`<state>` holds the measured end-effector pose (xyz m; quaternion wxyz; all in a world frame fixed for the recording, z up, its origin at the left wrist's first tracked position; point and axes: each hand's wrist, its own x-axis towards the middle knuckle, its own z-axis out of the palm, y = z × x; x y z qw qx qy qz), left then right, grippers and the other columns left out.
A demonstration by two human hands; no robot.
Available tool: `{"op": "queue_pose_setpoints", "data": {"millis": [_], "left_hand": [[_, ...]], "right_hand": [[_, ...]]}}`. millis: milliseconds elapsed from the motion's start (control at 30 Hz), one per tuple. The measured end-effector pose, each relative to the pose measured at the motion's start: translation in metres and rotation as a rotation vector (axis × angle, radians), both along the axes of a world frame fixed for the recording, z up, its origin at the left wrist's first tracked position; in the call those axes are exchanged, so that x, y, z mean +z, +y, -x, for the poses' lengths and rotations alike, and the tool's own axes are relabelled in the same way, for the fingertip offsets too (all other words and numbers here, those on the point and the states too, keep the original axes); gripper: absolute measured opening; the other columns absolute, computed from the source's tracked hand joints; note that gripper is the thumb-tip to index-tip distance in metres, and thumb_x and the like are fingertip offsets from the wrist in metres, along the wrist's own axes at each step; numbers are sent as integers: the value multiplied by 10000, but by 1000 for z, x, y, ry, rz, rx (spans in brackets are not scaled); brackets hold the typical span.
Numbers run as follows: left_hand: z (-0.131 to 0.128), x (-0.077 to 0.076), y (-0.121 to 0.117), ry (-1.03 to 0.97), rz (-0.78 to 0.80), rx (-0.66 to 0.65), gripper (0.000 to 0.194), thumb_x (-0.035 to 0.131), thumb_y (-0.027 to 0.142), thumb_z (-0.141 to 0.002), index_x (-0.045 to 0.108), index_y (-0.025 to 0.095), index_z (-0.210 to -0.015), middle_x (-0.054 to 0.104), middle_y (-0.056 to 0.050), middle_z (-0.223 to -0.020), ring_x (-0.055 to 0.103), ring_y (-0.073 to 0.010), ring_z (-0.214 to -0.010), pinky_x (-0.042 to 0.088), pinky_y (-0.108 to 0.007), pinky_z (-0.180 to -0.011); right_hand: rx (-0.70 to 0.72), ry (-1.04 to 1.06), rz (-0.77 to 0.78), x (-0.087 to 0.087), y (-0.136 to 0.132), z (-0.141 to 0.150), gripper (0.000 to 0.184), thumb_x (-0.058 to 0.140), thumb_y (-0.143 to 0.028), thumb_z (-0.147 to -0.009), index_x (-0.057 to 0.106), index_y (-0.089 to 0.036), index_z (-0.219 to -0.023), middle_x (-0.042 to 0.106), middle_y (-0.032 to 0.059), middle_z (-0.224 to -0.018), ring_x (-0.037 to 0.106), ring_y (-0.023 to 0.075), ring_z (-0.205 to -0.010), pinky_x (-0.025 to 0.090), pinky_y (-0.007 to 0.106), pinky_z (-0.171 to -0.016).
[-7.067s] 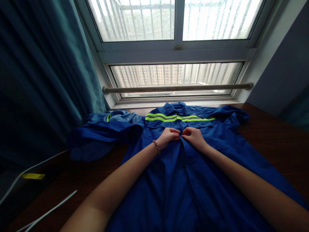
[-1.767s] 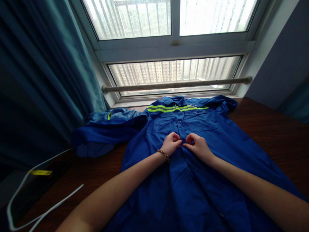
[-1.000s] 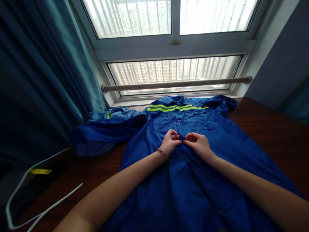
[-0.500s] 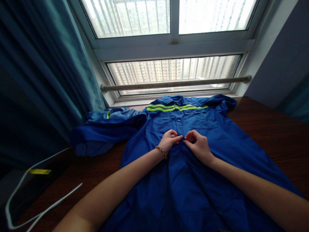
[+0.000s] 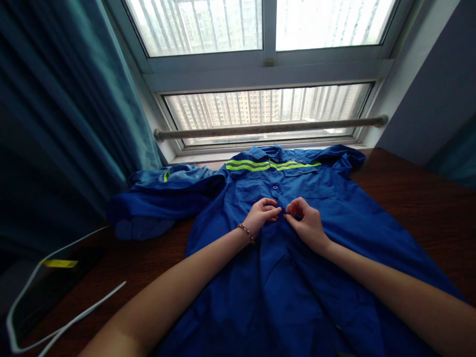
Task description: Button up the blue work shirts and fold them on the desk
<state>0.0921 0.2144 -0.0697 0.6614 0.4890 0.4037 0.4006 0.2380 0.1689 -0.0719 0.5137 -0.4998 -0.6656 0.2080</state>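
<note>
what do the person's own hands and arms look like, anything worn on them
The left hand has a bracelet at its wrist, a thin, reddish-brown band that looks braided or beaded; which is too small to tell. The right hand has nothing on its wrist. Both hands are gloveless, and both forearms show no sleeves. No ring can be made out on either hand.

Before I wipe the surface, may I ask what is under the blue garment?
The blue garment lies on the wooden surface, visible at its sides. Anything else beneath is covered and cannot be seen.
</note>
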Motion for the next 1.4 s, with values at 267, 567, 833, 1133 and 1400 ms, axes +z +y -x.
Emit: {"op": "queue_pose_setpoints", "data": {"millis": [267, 567, 833, 1133, 1400], "left_hand": [[0, -5, -1, -23, -68, -49, 447, 789, 201, -458, 478, 149, -774, 553, 56, -578, 516, -72, -497, 385, -179, -495], [-1, -9, 1, -40, -171, -122, 381, 705, 111, -519, 442, 152, -791, 526, 65, -579, 488, -56, -524, 356, -177, -542], [-2, -11, -1, 68, -324, -155, 354, 676, 149, -576, 430, 151, -830, 487, 67, -579, 454, -60, -529, 322, -180, -520], [-1, -19, 3, 81, -353, -142, 397, 699, 217, -597, 430, 147, -881, 520, 44, -640, 479, -73, -556, 343, -193, -539], [1, -12, -5, 609, -646, -16, 256, 577, 342, -742, 497, 163, -907, 588, -32, -794, 553, -158, -743, 430, -276, -679]], "right_hand": [[81, -2, 56, -1, 4, -1, 95, 538, -209, -699, 477, -192, -770, 520, -10, -674, 500, 123, -594, 407, 235, -553], [158, 352, 376, -12, 19, -8, 280, 641, -397, -637, 501, -176, -734, 520, -29, -606, 470, 107, -525, 349, 221, -474], [308, 596, 575, -8, 23, -14, 342, 714, -353, -558, 482, -159, -717, 520, -44, -547, 416, 59, -448, 272, 183, -425], [290, 429, 545, -8, 25, -11, 350, 637, -463, -650, 492, -163, -756, 498, -52, -547, 414, 55, -437, 311, 182, -424], [62, -72, 305, -16, 29, -21, 165, 450, -291, -793, 550, -161, -809, 603, 54, -766, 550, 169, -710, 440, 301, -656]]}}
